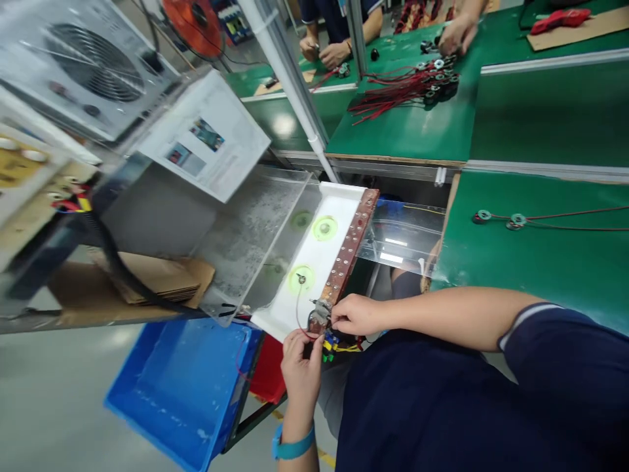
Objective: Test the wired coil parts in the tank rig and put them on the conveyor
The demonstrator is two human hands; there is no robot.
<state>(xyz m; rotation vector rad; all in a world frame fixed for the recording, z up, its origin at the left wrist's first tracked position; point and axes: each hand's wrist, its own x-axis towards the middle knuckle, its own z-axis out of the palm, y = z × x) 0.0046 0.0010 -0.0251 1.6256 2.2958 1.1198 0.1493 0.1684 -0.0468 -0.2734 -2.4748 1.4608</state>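
Observation:
My left hand [299, 370], with a blue wristband, grips a dark ring part on a thin red wire [314, 322] at the near end of a white board [339, 219]. My right hand [354, 314] pinches a small grey metal part [322, 311] right beside it. A brown perforated strip [351, 246] runs along the board's edge and ends close to my right fingers. Two green rings [324, 228] sit on the board. Yellow, blue and green connectors [331, 344] hang just below my hands. My fingers partly hide the parts they hold.
A clear acrylic panel [246, 242] adjoins the board, and a green workbench [540, 262] with wired rings lies to the right. Below stand a blue crate [181, 393] and a red bin [268, 370]. Farther off, a co-worker's hands [319, 52] work near a bundle of red-wired rings [413, 85].

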